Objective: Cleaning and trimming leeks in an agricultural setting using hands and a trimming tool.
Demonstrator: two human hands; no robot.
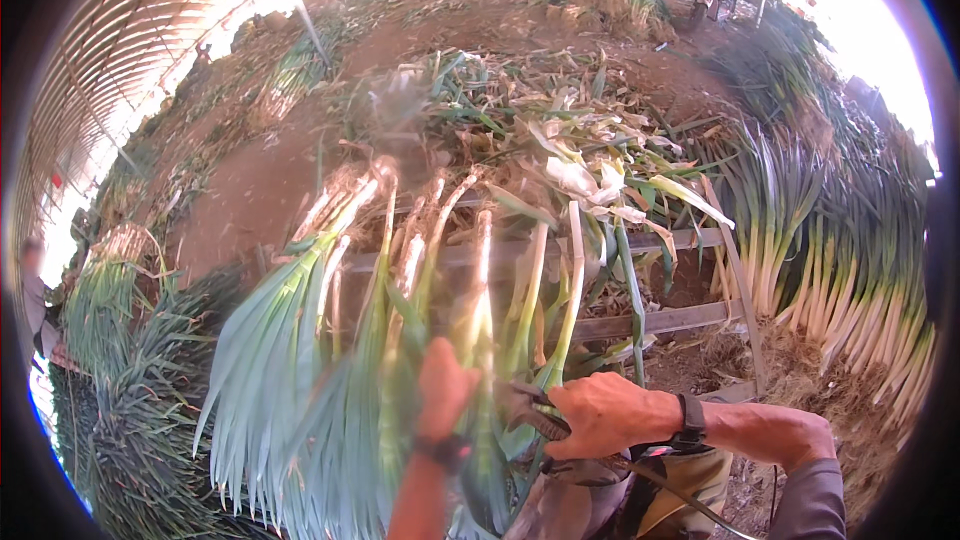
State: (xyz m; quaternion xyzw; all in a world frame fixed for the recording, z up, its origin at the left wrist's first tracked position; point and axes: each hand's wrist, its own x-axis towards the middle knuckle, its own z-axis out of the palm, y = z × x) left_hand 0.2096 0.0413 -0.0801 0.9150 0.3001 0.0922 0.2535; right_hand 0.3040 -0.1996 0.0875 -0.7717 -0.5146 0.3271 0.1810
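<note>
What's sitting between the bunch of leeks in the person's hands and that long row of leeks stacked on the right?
In the head view, a rough wooden frame stands between the held leeks and the stacked row, draped with trimmed leaf scraps.

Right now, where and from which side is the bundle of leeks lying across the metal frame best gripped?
Judging by its pose, grip the bundle of leeks at the mid-stalk band, where the left hand and right hand already meet it, coming from the leaf end nearest the person. The pale root ends point away over the metal frame, and the fanned leaves look too loose to hold.
</note>
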